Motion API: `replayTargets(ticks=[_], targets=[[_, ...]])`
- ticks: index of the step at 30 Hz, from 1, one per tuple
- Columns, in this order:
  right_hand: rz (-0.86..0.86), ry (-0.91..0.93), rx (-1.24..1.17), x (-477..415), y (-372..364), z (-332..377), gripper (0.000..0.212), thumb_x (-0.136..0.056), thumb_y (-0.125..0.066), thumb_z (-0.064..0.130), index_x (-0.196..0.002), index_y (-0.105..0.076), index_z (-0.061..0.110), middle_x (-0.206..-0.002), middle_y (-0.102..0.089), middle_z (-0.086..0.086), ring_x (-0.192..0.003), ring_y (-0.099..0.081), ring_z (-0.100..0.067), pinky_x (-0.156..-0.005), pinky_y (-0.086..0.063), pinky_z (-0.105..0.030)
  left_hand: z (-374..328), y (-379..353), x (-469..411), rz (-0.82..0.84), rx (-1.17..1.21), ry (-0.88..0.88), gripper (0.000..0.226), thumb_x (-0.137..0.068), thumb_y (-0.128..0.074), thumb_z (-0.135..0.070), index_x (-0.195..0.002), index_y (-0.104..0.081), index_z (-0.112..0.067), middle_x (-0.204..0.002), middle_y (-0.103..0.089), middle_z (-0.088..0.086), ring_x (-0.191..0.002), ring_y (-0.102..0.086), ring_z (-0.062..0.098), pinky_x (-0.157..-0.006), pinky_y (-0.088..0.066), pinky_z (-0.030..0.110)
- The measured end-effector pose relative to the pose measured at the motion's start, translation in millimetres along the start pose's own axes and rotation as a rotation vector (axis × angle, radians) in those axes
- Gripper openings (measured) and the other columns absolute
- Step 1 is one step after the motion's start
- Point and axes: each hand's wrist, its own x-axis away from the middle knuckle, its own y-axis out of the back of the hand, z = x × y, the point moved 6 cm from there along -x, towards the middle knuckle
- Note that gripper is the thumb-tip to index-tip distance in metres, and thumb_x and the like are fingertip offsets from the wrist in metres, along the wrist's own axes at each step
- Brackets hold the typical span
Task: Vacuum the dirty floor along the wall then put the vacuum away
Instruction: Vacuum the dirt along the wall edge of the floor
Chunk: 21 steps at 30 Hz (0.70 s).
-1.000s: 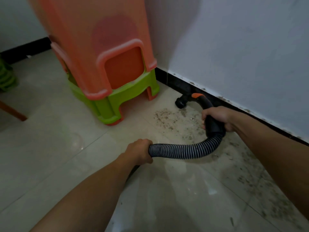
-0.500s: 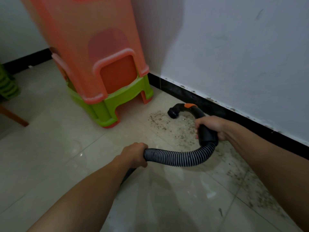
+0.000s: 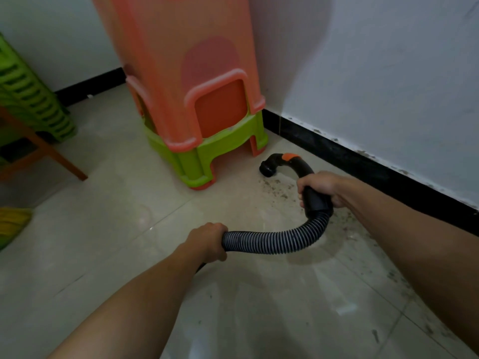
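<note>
Beside the wall (image 3: 388,73), right hand (image 3: 320,186) grips the nozzle handle (image 3: 315,195); left hand (image 3: 207,240) grips the hose (image 3: 272,242).

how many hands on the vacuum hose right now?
2. The left hand grips the ribbed hose at its near end; the right hand grips the black handle behind the nozzle. Neither is hidden.

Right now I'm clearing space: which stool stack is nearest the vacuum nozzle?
The orange plastic stool stack on green stools, beside the black nozzle; the all-green stack stands far left.
</note>
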Motion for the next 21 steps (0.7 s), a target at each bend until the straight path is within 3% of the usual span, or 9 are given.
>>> replayTargets(ticks=[7, 14, 17, 21], targets=[[0.023, -0.036, 0.152, 12.1, -7.1, 8.0, 0.049, -0.078, -0.065, 0.006, -0.123, -0.048, -0.003, -0.088, -0.067, -0.020, -0.066, -0.069, -0.028, -0.054, -0.057, -0.035, 7.3, -9.3, 3.5, 0.034, 0.021, -0.015, 0.031, -0.070, -0.076, -0.024, -0.094, -0.057, -0.025, -0.098, -0.065, 0.000, -0.087, -0.060, 0.019, -0.070, -0.047, 0.030], [-0.115, -0.115, 0.166, 36.2, 60.1, -22.2, 0.040, -0.077, -0.065, 0.005, -0.114, -0.052, -0.004, -0.061, -0.069, -0.018, -0.051, -0.069, -0.029, -0.054, -0.057, -0.039, -34.2, -19.7, -19.9, 0.097, 0.020, -0.134, 0.031, -0.068, -0.077, -0.026, -0.091, -0.057, -0.026, -0.092, -0.065, -0.001, -0.085, -0.062, 0.021, -0.067, -0.048, 0.030], [-0.080, -0.151, 0.123, 53.7, 73.1, -45.2, 0.041, -0.074, -0.066, 0.007, -0.112, -0.055, -0.003, -0.066, -0.069, -0.016, -0.057, -0.069, -0.028, -0.063, -0.057, -0.040, -53.0, -25.7, -31.2, 0.131, 0.008, -0.185, 0.032, -0.067, -0.078, -0.026, -0.094, -0.060, -0.026, -0.091, -0.065, -0.002, -0.085, -0.063, 0.020, -0.066, -0.048, 0.030], [-0.024, -0.169, 0.062, 64.7, 68.2, -64.3, 0.020, -0.076, -0.063, 0.007, -0.093, -0.060, -0.002, -0.065, -0.067, -0.014, -0.057, -0.068, -0.025, -0.061, -0.058, -0.037, -56.3, -31.7, -38.9, 0.165, 0.006, -0.196, 0.030, -0.065, -0.080, -0.025, -0.088, -0.060, -0.027, -0.090, -0.067, -0.001, -0.083, -0.065, 0.020, -0.070, -0.054, 0.032]])
